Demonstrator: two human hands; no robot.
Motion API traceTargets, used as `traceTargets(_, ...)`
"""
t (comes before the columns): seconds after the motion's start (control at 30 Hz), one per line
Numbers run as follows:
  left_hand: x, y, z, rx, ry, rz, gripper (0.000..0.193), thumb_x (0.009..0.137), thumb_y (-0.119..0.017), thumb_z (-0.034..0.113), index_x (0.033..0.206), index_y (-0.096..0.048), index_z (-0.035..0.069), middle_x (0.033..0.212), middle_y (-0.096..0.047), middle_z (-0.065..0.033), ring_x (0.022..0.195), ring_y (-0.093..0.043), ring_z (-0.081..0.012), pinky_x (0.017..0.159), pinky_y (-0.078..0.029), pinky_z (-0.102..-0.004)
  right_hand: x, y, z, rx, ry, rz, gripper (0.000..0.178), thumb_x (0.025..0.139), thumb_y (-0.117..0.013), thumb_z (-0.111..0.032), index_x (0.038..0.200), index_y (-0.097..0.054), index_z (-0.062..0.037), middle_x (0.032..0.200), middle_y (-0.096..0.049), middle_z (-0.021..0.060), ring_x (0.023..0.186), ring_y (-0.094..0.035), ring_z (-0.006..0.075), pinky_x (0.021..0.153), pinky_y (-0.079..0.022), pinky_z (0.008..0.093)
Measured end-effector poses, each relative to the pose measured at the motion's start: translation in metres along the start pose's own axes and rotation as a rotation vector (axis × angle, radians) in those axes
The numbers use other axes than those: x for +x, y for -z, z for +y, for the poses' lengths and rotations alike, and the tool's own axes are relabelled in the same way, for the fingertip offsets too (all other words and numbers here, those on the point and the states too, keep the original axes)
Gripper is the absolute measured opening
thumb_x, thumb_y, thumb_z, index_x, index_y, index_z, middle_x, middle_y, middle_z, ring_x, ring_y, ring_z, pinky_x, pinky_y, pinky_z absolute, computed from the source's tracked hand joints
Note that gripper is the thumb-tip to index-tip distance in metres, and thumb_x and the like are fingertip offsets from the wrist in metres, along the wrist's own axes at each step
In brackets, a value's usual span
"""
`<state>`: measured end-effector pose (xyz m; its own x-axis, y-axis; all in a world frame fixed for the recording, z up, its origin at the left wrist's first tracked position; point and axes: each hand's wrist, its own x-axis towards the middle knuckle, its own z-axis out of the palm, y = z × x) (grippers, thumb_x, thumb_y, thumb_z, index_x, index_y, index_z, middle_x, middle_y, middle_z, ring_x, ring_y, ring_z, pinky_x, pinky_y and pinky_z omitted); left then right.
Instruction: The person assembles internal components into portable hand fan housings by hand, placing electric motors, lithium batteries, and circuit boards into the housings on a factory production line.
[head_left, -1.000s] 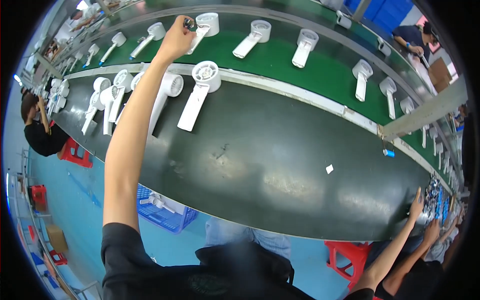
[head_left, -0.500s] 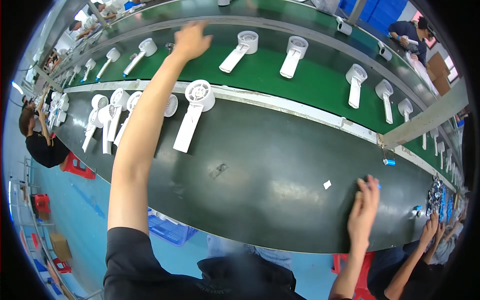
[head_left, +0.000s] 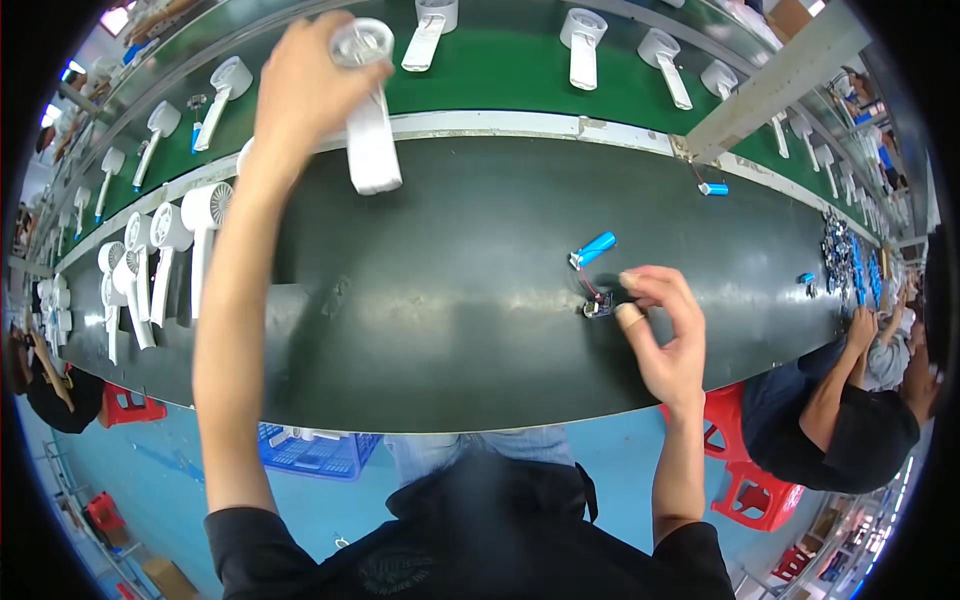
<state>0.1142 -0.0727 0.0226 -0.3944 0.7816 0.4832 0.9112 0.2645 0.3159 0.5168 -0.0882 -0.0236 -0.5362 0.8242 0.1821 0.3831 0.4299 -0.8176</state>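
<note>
My left hand is closed round the head of a white handheld fan, over the table's far edge beside the belt. The fan's handle points down toward me. My right hand is above the table, thumb and fingers apart. Just left of its fingertips lies a small circuit board, wired by thin red leads to a blue cylindrical battery. A gap seems to separate the fingertips from the board.
Several white fans stand grouped on the table's left. More fans lie along the green belt. A metal post rises at the right, near another blue battery. Boards and batteries are heaped far right, beside a co-worker.
My view has shifted. My left hand, earlier empty over the belt, now grips a white fan. The battery and board, earlier mostly hidden by my right hand, now show beside it.
</note>
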Motion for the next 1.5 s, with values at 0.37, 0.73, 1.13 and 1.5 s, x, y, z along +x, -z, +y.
traceTargets(0.37, -0.158, 0.009, 0.089, -0.224, -0.014, -0.25, 0.053, 0.079, -0.077, 0.018, 0.126, -0.058, 0.004, 0.113, -0.056, -0.0168, 0.106, -0.056, -0.0354, 0.089, -0.045, -0.0455, 0.002, -0.015, -0.018, 0.586, -0.231, -0.026, 0.014, 0.096, -0.064, -0.006, 0.108, -0.065, 0.0014, 0.1, -0.068, 0.006, 0.079, -0.064, 0.0121, 0.075, -0.054, 0.025)
traceTargets(0.73, -0.173, 0.049, 0.081, -1.059, -0.307, -0.288, 0.039, 0.076, -0.079, 0.007, 0.114, -0.075, 0.013, 0.13, -0.061, -0.0129, 0.123, -0.052, -0.0307, 0.102, -0.041, -0.0413, 0.021, -0.055, -0.075, 1.261, -0.45, -0.453, 0.03, 0.105, -0.05, -0.024, 0.125, -0.052, -0.0022, 0.09, -0.06, 0.0061, 0.077, -0.058, 0.0124, 0.069, -0.049, 0.0249)
traceTargets(1.13, -0.183, 0.047, 0.072, -0.783, 0.036, -0.334, 0.015, 0.086, -0.066, 0.007, 0.1, -0.063, 0.005, 0.076, -0.063, -0.0087, 0.054, -0.055, -0.0158, 0.05, -0.043, -0.0311, 0.039, -0.066, -0.043, 0.472, -0.169, -0.362, 0.022, 0.102, -0.05, -0.007, 0.12, -0.061, -0.0003, 0.097, -0.067, 0.0046, 0.078, -0.054, 0.0072, 0.075, -0.048, 0.023)
traceTargets(1.5, -0.198, 0.026, 0.082, -0.435, -0.084, -0.196, 0.007, 0.08, -0.074, 0.006, 0.083, -0.068, 0.004, 0.067, -0.06, -0.0086, 0.052, -0.056, -0.024, 0.049, -0.043, -0.035, 0.046, -0.079, -0.044, 0.392, -0.057, -0.418, 0.018, 0.1, -0.055, -0.007, 0.113, -0.065, 0.0011, 0.095, -0.069, 0.0054, 0.073, -0.055, 0.0082, 0.069, -0.049, 0.0251)
